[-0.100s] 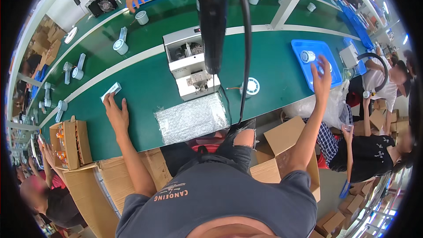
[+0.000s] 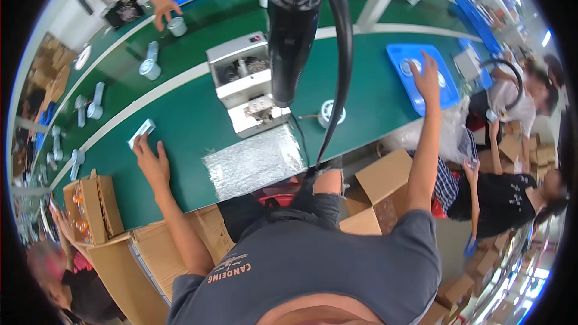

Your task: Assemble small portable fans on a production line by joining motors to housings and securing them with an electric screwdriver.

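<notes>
"What's filling the view?"
"A green workbench [image 2: 367,108], with a blue tray [image 2: 448,97] resting at right."
"Hands?"
"The right hand [image 2: 428,79] is hovering over the tray, fingers spread. The left hand [image 2: 152,165], loosely spread, is touching a white box [image 2: 142,132] at left."
"Smallest?"
"A white round part [image 2: 404,67], lying in the tray beside the right thumb."

The workbench [image 2: 367,84] was plain green and the tray [image 2: 412,87] bright blue. The crinkled sheet [image 2: 256,164] was silver, the hanging tool [image 2: 293,42] black, and the round part [image 2: 332,114] white. The small box [image 2: 141,133] appeared white, though blur obscured its markings. The wearer's shirt [image 2: 319,259] was dark grey with a pale orange print; one co-worker's garment [image 2: 447,176] bore blue-and-white checks.
</notes>
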A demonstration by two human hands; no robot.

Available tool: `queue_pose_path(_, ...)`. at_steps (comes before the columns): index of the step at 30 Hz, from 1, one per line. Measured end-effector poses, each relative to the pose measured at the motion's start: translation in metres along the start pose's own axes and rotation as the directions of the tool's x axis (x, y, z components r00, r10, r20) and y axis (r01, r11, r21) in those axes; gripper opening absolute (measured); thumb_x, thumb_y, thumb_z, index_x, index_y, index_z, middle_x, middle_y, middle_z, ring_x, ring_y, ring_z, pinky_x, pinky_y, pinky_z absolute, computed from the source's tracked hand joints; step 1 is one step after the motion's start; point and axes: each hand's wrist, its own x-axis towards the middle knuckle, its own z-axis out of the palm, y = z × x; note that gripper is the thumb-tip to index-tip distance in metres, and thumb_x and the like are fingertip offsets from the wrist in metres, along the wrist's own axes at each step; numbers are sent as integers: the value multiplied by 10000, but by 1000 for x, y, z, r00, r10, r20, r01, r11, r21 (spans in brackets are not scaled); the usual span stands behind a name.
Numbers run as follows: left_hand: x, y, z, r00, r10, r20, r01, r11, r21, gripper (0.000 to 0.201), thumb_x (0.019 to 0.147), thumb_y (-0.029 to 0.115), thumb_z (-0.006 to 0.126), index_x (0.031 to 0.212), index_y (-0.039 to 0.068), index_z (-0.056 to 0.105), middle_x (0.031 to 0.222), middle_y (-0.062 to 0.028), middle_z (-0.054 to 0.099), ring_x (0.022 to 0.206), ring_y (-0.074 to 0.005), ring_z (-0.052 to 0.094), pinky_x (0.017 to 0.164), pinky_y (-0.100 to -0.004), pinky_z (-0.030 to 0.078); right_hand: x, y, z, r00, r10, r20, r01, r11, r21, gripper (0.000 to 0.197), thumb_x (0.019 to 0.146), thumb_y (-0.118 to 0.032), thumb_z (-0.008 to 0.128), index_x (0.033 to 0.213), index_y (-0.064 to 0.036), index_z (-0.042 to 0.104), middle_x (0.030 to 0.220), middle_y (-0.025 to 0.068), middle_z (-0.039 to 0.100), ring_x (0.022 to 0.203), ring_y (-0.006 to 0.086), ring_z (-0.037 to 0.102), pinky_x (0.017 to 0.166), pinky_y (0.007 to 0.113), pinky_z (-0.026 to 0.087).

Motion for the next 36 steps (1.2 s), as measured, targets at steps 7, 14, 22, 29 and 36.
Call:
queue_pose_path(7, -30, 20, 21, 1000, -20, -4, 19, 996, -89, 419, 1007, 154, 624, 1396, 22, 544, 1507, -222, 456, 1342, -437, 507, 1079, -493, 438, 12, 26, 5, 985, 169, 25, -161, 968, -190, 555, 992, -397, 665, 1401, -44, 541, 1284, 304, 624, 1114, 444, 655, 964, 486, 529)
queue_pose_path(14, -28, 17, 17, 989, -136, -52, 126, 980, -151, 537, 979, 122, 644, 1483, 33, 477, 1443, -216, 498, 1307, -421, 529, 1091, -480, 428, -25, -189, -21, 918, -35, 396, -310, 559, 769, 543, 957, -147, 755, 1435, -69, 510, 1204, 93, 637, 1127, 180, 637, 951, 326, 534)
queue_pose_path(22, -16, 25, 35, 1000, 3, -17, -6, 989, -144, 542, 982, 132, 645, 1482, 12, 472, 1447, -245, 483, 1333, -436, 488, 1121, -484, 401, -30, -180, 29, 819, -245, 519, -138, 794, 592, 418, 1036, -378, 640, 1264, -29, 668, 1228, 122, 655, 1098, 235, 638, 949, 355, 507)
queue_pose_path(29, -41, -32, 14, 994, 23, -102, -20, 999, 26, 591, 962, 184, 685, 1479, -10, 472, 1427, -265, 510, 1344, -441, 473, 1136, -513, 382, 12, -145, 15, 958, -86, 275, -75, 847, 526, 381, 1041, -341, 609, 1268, -41, 672, 1227, 185, 674, 1135, 308, 644, 992, 392, 498)
queue_pose_path(36, -12, 37, 36, 978, -101, -184, 83, 991, -105, 642, 846, 64, 714, 1453, 53, 507, 1489, -238, 446, 1369, -424, 449, 1163, -494, 369, 17, 235, -54, 907, 420, 25, -261, 607, -751, 750, 889, -620, 673, 1468, -153, 581, 1402, 243, 617, 1342, 418, 539, 1151, 551, 369)
